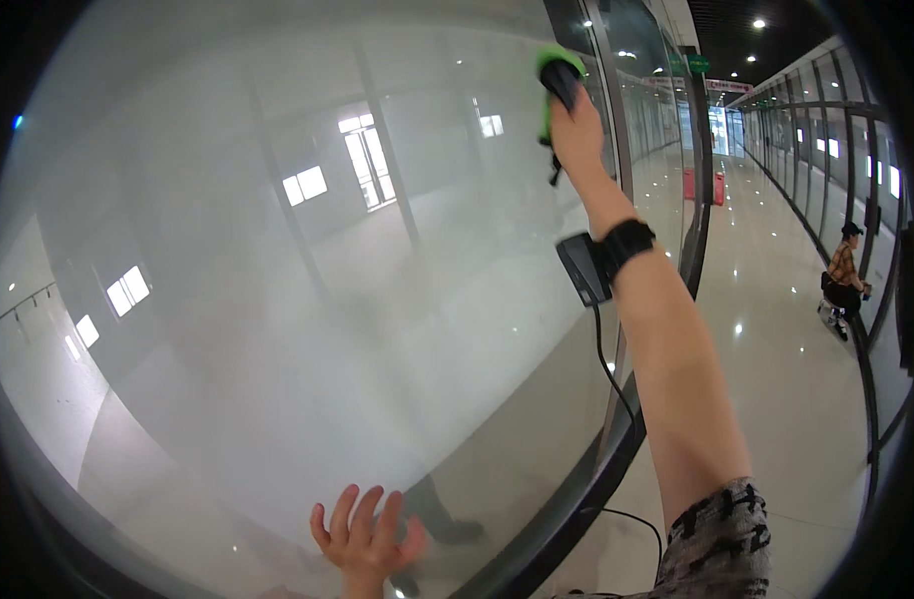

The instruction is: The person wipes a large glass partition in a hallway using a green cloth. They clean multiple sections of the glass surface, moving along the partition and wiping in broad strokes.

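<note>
My right hand (579, 133) is raised high and closed around a green-and-black handheld tool (561, 73), slightly blurred, its kind not certain. The tool is at the large glass pane (427, 284), close to the upright metal frame. A black strap on that wrist carries a dark box (584, 268) with a black cable. Low in the view my left hand (367, 531) has its fingers spread in front of the glass and holds nothing; whether it touches the pane cannot be told. Windows and a dark shoe shape show in or through the glass.
A dark curved frame edge (532, 554) borders the pane at the bottom. To the right runs a corridor with a shiny tiled floor (764, 359). A person (844, 273) in a checked shirt sits low by the far glass wall. Red barriers (719, 189) stand farther off.
</note>
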The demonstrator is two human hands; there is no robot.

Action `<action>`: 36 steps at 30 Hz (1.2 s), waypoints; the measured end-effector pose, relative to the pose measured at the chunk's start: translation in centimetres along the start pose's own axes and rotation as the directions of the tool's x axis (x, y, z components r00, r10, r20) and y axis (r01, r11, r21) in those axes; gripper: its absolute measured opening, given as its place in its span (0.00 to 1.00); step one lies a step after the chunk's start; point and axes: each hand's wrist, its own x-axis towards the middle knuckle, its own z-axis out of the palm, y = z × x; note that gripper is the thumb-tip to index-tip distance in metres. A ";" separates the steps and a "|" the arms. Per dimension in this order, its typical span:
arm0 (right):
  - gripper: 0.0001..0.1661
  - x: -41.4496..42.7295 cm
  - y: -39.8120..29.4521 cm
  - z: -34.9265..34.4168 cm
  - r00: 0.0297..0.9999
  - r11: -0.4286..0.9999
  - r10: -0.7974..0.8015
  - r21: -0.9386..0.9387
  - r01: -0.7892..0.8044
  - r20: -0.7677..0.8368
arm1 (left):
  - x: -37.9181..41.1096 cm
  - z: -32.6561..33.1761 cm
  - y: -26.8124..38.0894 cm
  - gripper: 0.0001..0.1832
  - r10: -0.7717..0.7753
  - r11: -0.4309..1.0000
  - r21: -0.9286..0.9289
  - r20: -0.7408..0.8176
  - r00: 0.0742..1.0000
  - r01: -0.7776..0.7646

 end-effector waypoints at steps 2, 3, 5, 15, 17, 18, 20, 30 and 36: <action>0.22 -5.0 5.2 -2.3 0.997 0.997 0.080 -0.021 -0.080 -0.004 | 0.1 0.0 -0.5 0.15 0.007 1.000 0.004 -0.015 1.000 -0.007; 0.20 -8.3 6.2 -3.1 0.969 0.969 0.239 -0.076 -0.234 0.066 | 0.2 0.0 -0.9 0.15 0.003 1.000 0.016 -0.021 1.000 -0.003; 0.20 -14.8 8.1 -5.5 0.914 0.915 0.388 -0.173 -0.366 0.120 | 0.2 0.2 -1.1 0.17 -0.002 1.000 -0.010 -0.032 0.999 0.002; 0.34 -26.1 -16.5 -7.4 0.836 0.905 -0.364 0.369 0.213 0.410 | -0.1 -0.2 -4.0 0.28 0.063 0.998 0.025 -0.030 0.998 -0.062; 0.32 -22.7 -17.5 -5.7 0.801 0.827 -0.511 0.433 0.359 0.312 | -0.3 -0.4 -4.5 0.27 0.028 0.999 0.035 -0.034 0.999 -0.027; 0.34 -20.8 -17.0 -4.9 0.830 0.844 -0.475 0.419 0.335 0.292 | -0.4 -0.4 -4.7 0.27 0.042 0.998 0.053 -0.026 0.999 -0.041; 0.38 -17.5 -14.5 -2.8 0.903 0.915 -0.356 0.288 0.284 0.241 | -0.5 -0.7 -5.6 0.27 0.048 0.996 0.079 -0.022 0.999 -0.046; 0.20 -24.3 11.0 -7.6 0.818 0.819 0.573 -0.006 -0.573 0.050 | -0.8 -2.3 -6.7 0.32 0.061 0.981 0.188 -0.008 0.998 -0.058; 0.22 -45.8 12.1 -15.3 0.416 0.414 0.909 -0.216 -0.884 0.037 | -0.4 -2.5 -5.8 0.31 0.061 0.976 0.208 0.002 0.998 -0.060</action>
